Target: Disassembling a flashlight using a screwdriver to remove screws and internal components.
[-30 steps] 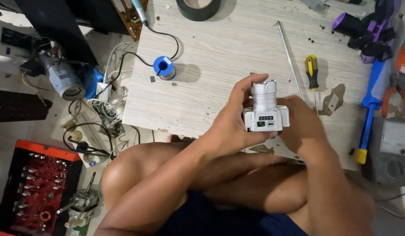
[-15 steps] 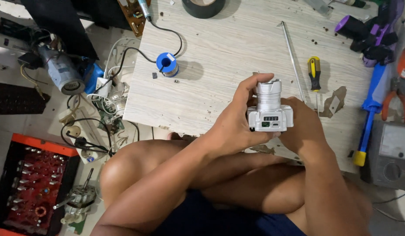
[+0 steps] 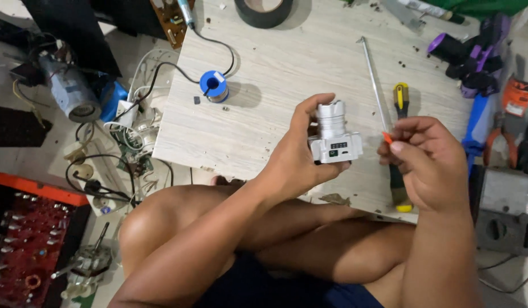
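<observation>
Far left of frame: one red tray [image 3: 24, 239] of small parts is sitting on the floor, with one grey motor [image 3: 70, 94] lying above it among loose white cables.
Upper middle: one blue solder spool [image 3: 212, 85] and one roll of black tape [image 3: 264, 10] are resting on the pale wooden board [image 3: 275, 125] you are working over.
Centre: your left hand [image 3: 295, 162] is clamping the small silver headlamp [image 3: 334, 137] between thumb and curled fingers, holding it above the board's near edge with its lens barrel pointing away from you.
Right of centre: your right hand [image 3: 429, 157] is pinching a small orange-tipped tool [image 3: 386, 137], fingers closed on it, just beside the lamp but not touching it.
Right side: one long thin metal rod [image 3: 375, 82] and one yellow-and-black screwdriver [image 3: 399, 148] are lying on the board.
Progress: you are looking early in the job; the lamp's housing is appearing whole and closed, and no removed parts are showing.
</observation>
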